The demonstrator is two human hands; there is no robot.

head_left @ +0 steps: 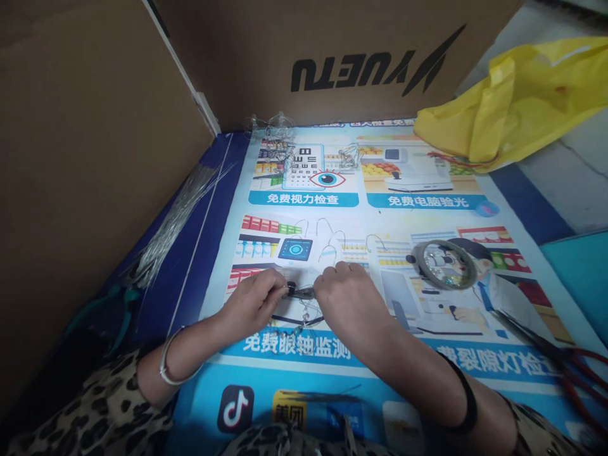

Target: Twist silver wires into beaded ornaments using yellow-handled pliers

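Note:
Over the printed poster, my left hand (259, 299) is closed in a pinch at a thin wire, most of which its fingers hide. My right hand (350, 297) is wrapped round a pair of dark pliers (304, 293). Their handles are hidden in the palm, and the jaws point left, almost touching my left fingertips. A small black spot shows where the jaws meet the wire. Just beneath, a wire strand with clear and greenish beads (304, 318) hangs or lies over the poster; I cannot tell which. Several curved wire pieces (327, 237) lie beyond my hands.
A round dish of beads (450, 265) sits at right, with red-handled scissors (546, 348) nearer me. Straight wires (173, 221) lie bundled at left by a teal-handled tool (122, 310). Beaded wire pieces (280, 130) rest by the cardboard wall (332, 38). A yellow bag (517, 104) lies back right.

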